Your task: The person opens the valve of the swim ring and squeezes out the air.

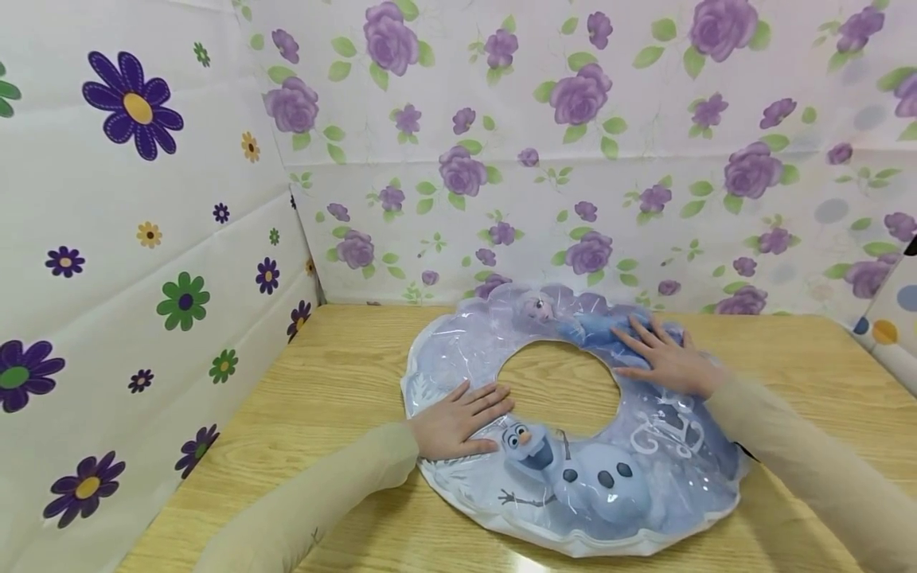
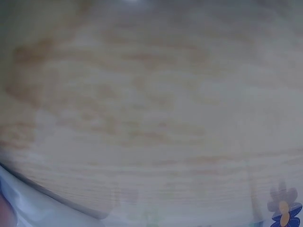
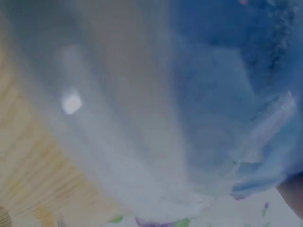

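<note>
A partly puffed-up inflatable swim ring (image 1: 494,493) lies flat on the wooden table (image 1: 337,374), printed with a snowman and a figure in blue. On its left side rests my left hand (image 1: 458,422), palm down with fingers straight toward the hole. My right hand (image 1: 669,360) lies spread over the blue figure at the far right of the ring. In the left wrist view, a pale edge of the ring (image 2: 47,203) shows at the bottom left over blurred wood. Clear and blue vinyl of the ring (image 3: 213,118) fills most of the right wrist view.
Behind the table hangs a white cloth with purple roses (image 1: 462,171). Another cloth with purple and green daisies (image 1: 136,107) stands along the left side. Bare wood (image 1: 562,382) shows through the ring's hole.
</note>
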`<state>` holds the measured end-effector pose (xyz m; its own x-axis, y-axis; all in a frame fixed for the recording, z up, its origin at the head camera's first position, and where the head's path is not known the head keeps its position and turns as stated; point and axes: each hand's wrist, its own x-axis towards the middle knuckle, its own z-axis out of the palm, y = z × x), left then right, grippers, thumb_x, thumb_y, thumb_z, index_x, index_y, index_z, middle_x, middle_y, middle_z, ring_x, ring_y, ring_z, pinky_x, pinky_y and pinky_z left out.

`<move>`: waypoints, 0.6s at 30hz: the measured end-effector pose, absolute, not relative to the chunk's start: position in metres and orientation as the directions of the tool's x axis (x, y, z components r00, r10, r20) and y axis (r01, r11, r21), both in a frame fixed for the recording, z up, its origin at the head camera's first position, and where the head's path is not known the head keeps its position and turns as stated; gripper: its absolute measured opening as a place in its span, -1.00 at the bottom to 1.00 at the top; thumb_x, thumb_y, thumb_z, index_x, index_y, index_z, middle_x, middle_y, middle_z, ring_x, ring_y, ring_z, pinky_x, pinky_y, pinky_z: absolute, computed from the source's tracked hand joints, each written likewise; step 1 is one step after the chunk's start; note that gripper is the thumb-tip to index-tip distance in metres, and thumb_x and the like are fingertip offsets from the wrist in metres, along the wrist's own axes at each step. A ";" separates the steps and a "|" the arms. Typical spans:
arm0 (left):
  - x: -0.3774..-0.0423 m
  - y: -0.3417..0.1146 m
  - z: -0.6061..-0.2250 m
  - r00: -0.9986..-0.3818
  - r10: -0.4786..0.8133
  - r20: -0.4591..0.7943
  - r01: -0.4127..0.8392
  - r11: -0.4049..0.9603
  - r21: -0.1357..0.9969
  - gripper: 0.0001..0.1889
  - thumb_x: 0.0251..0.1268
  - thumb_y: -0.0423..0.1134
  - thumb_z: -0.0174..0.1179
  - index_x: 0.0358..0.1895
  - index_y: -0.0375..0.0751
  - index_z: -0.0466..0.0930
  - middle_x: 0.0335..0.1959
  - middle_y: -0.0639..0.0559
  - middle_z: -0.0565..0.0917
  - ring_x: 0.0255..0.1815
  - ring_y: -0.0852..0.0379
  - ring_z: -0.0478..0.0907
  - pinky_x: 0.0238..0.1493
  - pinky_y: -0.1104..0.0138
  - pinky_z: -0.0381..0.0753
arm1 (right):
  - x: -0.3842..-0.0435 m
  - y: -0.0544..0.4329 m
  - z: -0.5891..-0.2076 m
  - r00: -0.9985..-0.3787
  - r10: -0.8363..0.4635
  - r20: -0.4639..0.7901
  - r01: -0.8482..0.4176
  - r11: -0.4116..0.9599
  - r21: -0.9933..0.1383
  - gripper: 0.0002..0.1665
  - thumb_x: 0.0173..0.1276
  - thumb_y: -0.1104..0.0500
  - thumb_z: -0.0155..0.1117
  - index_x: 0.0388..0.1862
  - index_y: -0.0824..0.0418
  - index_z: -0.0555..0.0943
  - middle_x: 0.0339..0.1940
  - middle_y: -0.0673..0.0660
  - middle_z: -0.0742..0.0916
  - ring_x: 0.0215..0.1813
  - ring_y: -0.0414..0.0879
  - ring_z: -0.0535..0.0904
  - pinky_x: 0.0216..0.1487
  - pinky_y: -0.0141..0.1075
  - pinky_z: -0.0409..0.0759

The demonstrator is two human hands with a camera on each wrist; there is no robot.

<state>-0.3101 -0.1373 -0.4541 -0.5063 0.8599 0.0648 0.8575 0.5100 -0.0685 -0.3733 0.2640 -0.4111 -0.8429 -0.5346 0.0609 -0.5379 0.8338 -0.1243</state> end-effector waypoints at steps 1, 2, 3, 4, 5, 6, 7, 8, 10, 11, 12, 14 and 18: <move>-0.310 -0.137 -0.454 -0.507 0.860 0.064 0.857 0.510 -0.067 -0.27 0.34 0.29 -0.48 0.45 -0.06 -0.21 0.44 0.01 -0.19 0.39 0.08 -0.31 0.26 0.02 -0.24 | -0.373 0.265 -0.415 -0.843 -0.535 0.063 -0.538 0.834 -0.120 -0.07 0.26 -0.36 -0.07 0.46 0.03 -0.05 0.42 0.29 -0.05 0.36 0.30 -0.28 0.02 0.38 -0.43; -0.310 -0.136 -0.454 -0.506 0.860 0.064 0.857 0.510 -0.067 -0.27 0.34 0.29 -0.48 0.45 -0.06 -0.21 0.44 0.01 -0.19 0.39 0.08 -0.31 0.26 0.02 -0.25 | -0.373 0.266 -0.418 -0.842 -0.535 0.068 -0.539 0.833 -0.123 -0.08 0.27 -0.35 -0.07 0.46 0.04 -0.04 0.42 0.29 -0.04 0.35 0.31 -0.25 0.02 0.38 -0.42; -0.310 -0.136 -0.454 -0.506 0.860 0.063 0.857 0.510 -0.068 -0.27 0.34 0.29 -0.48 0.45 -0.05 -0.21 0.44 0.01 -0.19 0.39 0.08 -0.31 0.26 0.02 -0.25 | -0.373 0.267 -0.421 -0.843 -0.534 0.070 -0.539 0.832 -0.132 -0.09 0.28 -0.34 -0.07 0.46 0.06 -0.02 0.41 0.31 -0.03 0.35 0.33 -0.22 0.01 0.39 -0.41; -0.310 -0.136 -0.455 -0.506 0.860 0.063 0.858 0.509 -0.071 -0.26 0.33 0.30 -0.49 0.45 -0.05 -0.21 0.44 0.01 -0.20 0.39 0.08 -0.31 0.26 0.03 -0.25 | -0.373 0.268 -0.425 -0.847 -0.527 0.060 -0.530 0.836 -0.138 -0.10 0.29 -0.34 -0.10 0.46 0.05 -0.03 0.42 0.30 -0.03 0.35 0.33 -0.21 0.01 0.38 -0.41; -0.310 -0.135 -0.455 -0.505 0.861 0.063 0.858 0.508 -0.075 -0.26 0.33 0.30 -0.50 0.45 -0.05 -0.22 0.44 0.01 -0.20 0.39 0.08 -0.31 0.26 0.03 -0.26 | -0.372 0.268 -0.427 -0.852 -0.521 0.049 -0.522 0.839 -0.154 -0.10 0.30 -0.34 -0.10 0.46 0.06 -0.03 0.42 0.30 -0.03 0.34 0.34 -0.19 0.01 0.38 -0.42; -0.310 -0.135 -0.455 -0.504 0.861 0.063 0.858 0.508 -0.078 -0.26 0.32 0.31 -0.51 0.45 -0.05 -0.22 0.44 0.02 -0.20 0.39 0.09 -0.31 0.26 0.03 -0.26 | -0.372 0.269 -0.430 -0.857 -0.515 0.036 -0.513 0.842 -0.168 -0.10 0.30 -0.34 -0.12 0.46 0.07 -0.04 0.41 0.31 -0.03 0.34 0.34 -0.18 0.01 0.38 -0.42; -0.311 -0.134 -0.455 -0.503 0.862 0.066 0.858 0.507 -0.085 -0.26 0.32 0.31 -0.52 0.45 -0.05 -0.21 0.44 0.02 -0.19 0.39 0.09 -0.31 0.26 0.04 -0.26 | -0.371 0.270 -0.432 -0.861 -0.508 0.022 -0.503 0.845 -0.182 -0.10 0.31 -0.34 -0.13 0.46 0.08 -0.05 0.42 0.31 -0.04 0.34 0.34 -0.18 0.01 0.38 -0.44; -0.311 -0.134 -0.455 -0.501 0.863 0.069 0.859 0.505 -0.088 -0.25 0.32 0.31 -0.52 0.45 -0.05 -0.21 0.44 0.02 -0.19 0.39 0.09 -0.31 0.26 0.03 -0.26 | -0.371 0.270 -0.434 -0.864 -0.503 0.011 -0.495 0.846 -0.196 -0.10 0.31 -0.34 -0.14 0.46 0.09 -0.05 0.41 0.31 -0.04 0.34 0.35 -0.18 0.01 0.37 -0.45; -0.312 -0.133 -0.455 -0.497 0.865 0.073 0.860 0.502 -0.089 -0.26 0.32 0.31 -0.51 0.45 -0.06 -0.19 0.43 0.01 -0.18 0.39 0.09 -0.30 0.26 0.03 -0.25 | -0.371 0.271 -0.438 -0.871 -0.491 -0.008 -0.480 0.854 -0.202 -0.11 0.32 -0.35 -0.18 0.46 0.09 -0.06 0.42 0.30 -0.05 0.34 0.34 -0.20 0.01 0.35 -0.49; -0.312 -0.133 -0.454 -0.496 0.865 0.074 0.861 0.501 -0.087 -0.26 0.32 0.30 -0.51 0.45 -0.06 -0.19 0.43 0.01 -0.17 0.39 0.08 -0.30 0.26 0.03 -0.25 | -0.371 0.270 -0.439 -0.871 -0.491 -0.010 -0.479 0.854 -0.205 -0.11 0.32 -0.35 -0.18 0.46 0.09 -0.05 0.42 0.30 -0.05 0.34 0.34 -0.20 0.02 0.35 -0.49; -0.312 -0.134 -0.454 -0.495 0.866 0.072 0.862 0.500 -0.084 -0.26 0.33 0.30 -0.50 0.45 -0.06 -0.18 0.43 0.01 -0.17 0.39 0.08 -0.30 0.26 0.02 -0.25 | -0.371 0.270 -0.441 -0.870 -0.493 -0.009 -0.481 0.853 -0.201 -0.11 0.32 -0.35 -0.19 0.46 0.09 -0.04 0.42 0.30 -0.05 0.34 0.34 -0.20 0.02 0.35 -0.49; -0.311 -0.135 -0.452 -0.495 0.867 0.062 0.864 0.499 -0.073 -0.27 0.33 0.29 -0.47 0.45 -0.06 -0.18 0.43 0.01 -0.17 0.39 0.08 -0.29 0.25 0.01 -0.25 | -0.372 0.269 -0.443 -0.867 -0.498 -0.008 -0.486 0.850 -0.203 -0.13 0.33 -0.33 -0.18 0.46 0.08 -0.04 0.42 0.30 -0.05 0.34 0.35 -0.21 0.02 0.35 -0.49; -0.311 -0.134 -0.442 -0.508 0.861 0.002 0.860 0.508 -0.051 -0.25 0.31 0.31 -0.40 0.44 -0.04 -0.14 0.43 0.01 -0.13 0.39 0.09 -0.27 0.25 -0.01 -0.20 | -0.372 0.267 -0.444 -0.868 -0.496 -0.020 -0.483 0.853 -0.196 -0.14 0.34 -0.34 -0.20 0.46 0.07 -0.06 0.42 0.29 -0.05 0.34 0.33 -0.23 0.02 0.36 -0.46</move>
